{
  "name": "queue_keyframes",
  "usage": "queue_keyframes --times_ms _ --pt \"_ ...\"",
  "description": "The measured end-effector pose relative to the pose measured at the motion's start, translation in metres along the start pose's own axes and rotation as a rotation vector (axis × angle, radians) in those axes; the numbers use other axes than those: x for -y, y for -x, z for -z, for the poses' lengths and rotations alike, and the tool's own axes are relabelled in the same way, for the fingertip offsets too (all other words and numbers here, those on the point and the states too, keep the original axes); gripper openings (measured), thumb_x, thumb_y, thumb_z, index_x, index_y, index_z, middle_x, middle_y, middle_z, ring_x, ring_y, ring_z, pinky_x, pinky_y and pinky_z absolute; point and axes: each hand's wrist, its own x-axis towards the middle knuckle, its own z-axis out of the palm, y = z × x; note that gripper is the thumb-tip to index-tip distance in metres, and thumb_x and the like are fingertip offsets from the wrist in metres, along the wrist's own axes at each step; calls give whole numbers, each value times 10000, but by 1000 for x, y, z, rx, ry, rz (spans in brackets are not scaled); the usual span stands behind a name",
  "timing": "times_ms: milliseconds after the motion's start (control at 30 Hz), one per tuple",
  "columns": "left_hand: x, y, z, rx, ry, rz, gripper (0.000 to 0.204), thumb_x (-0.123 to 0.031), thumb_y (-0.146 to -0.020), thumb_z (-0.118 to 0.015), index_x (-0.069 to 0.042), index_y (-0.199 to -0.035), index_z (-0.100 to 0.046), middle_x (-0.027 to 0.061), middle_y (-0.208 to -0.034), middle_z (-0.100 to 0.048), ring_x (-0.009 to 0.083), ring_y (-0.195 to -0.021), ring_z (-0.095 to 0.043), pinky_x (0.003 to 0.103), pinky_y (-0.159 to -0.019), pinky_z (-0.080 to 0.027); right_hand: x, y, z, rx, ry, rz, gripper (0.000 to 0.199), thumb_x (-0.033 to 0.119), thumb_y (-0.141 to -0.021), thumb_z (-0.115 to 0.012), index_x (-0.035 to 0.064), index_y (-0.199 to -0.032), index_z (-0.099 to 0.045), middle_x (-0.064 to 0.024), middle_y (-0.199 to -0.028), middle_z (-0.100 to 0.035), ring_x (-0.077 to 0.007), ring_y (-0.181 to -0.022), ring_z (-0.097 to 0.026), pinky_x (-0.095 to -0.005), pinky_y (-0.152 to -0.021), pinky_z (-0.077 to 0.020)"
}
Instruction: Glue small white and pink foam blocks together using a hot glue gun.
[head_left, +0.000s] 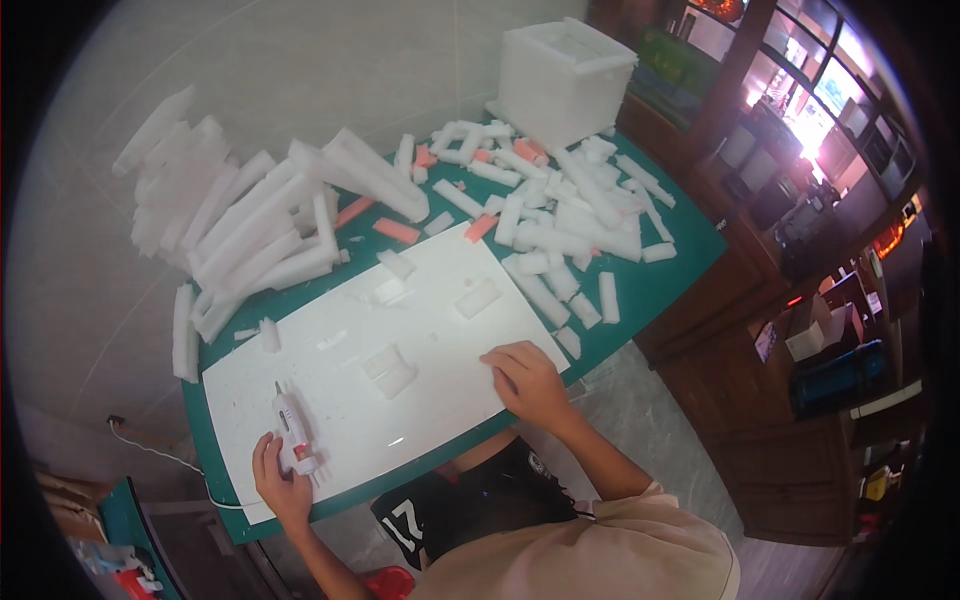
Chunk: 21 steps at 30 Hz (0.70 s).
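A white hot glue gun with a metal nozzle and a red part lies on the white board at the front left. Beside its rear end is my left hand, fingers apart and slightly bent; no firm grip on the gun shows. My right hand rests at the board's right edge, its fingers curled and close together; whatever they hold, if anything, is hidden. Between the hands lies a pair of white foam pieces. Farther back on the board are a small foam block and another foam piece.
Long white foam strips are heaped at the back left of the green table. Loose foam offcuts and orange pieces cover the back right. A white foam box stands behind them. A white cord runs to the wall.
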Motion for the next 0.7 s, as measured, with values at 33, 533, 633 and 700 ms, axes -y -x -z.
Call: queue_keyframes --times_ms 33,533,633,700 --pt "0 -1 -1 3 0 2 353 -104 -815 -754 24 -1124 -642 202 -1271 -600 379 -1135 -607 432 -932 -506 -1 0 1 1 -3 -2 225 -25 -797 -647 43 -1005 -701 -103 -974 -678 -300 -918 -641 -389 -807 -524" --pt "-4 -7 7 -10 -124 -111 459 -75 -655 -629 -55 -1114 -645 153 -1270 -606 368 -1101 -571 443 -967 -429 2 5 -4 -2 -15 5 217 -49 -808 -611 8 -1001 -692 -167 -986 -682 -357 -939 -634 -428 -845 -509" --pt "-3 -3 12 -34 -90 -113 440 -73 -657 -624 -57 -1096 -644 154 -1245 -616 364 -1079 -580 440 -945 -437 5 4 -8 -1 -22 27 209 -44 -813 -612 -2 -1001 -691 -173 -992 -683 -362 -944 -635 -430 -852 -509" --pt "-1 -2 13 -54 -50 -138 425 -72 -660 -620 -58 -1084 -644 156 -1224 -624 362 -1068 -584 437 -934 -441 3 6 -10 -8 -22 45 204 -52 -816 -605 -12 -1000 -686 -175 -993 -684 -367 -948 -633 -429 -853 -509"
